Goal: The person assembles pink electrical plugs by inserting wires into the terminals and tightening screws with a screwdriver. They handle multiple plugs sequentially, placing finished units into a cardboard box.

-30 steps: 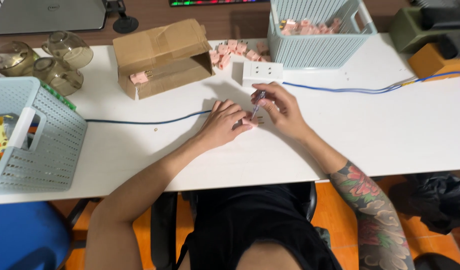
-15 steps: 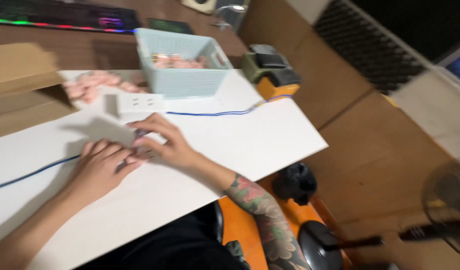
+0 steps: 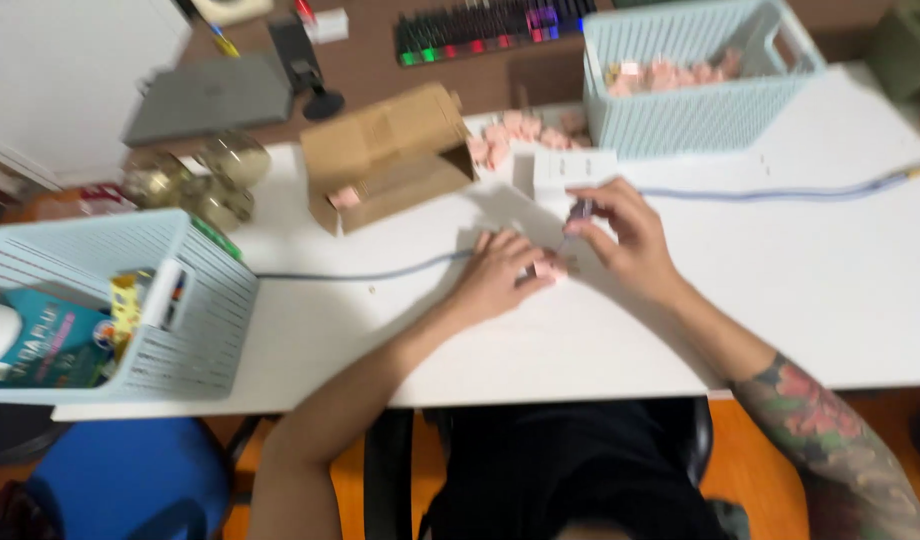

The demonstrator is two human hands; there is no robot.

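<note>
1. Two bare hands work near the middle of the white rectangular desk (image 3: pixel 800 300), a little in from its near edge. The left hand (image 3: pixel 500 275) lies palm down, its fingertips pressing a small pink block (image 3: pixel 552 268) to the desktop.
2. The right hand (image 3: pixel 625 240) is just beside it, thumb and forefinger pinched on a small dark part (image 3: pixel 580 210) held above the pink block; the picture is too blurred to tell what the part is.
3. A thin blue cable (image 3: pixel 380 274) runs across the desk from the left side, passes under the hands and goes on to the right edge.
4. At the near left corner a pale blue slatted plastic basket (image 3: pixel 195 320) overhangs the desk edge, with packets inside.
5. Just beyond the hands lies a white flat rectangular box (image 3: pixel 575 165), close to the right hand's fingers.
6. Left of it an open brown cardboard box (image 3: pixel 385 150) lies on its side with a pink piece in its mouth.
7. Between the two boxes sits a loose heap of pink blocks (image 3: pixel 510 135).
8. At the far edge stands a second pale blue plastic basket (image 3: pixel 690 115) holding more pink pieces.
</note>
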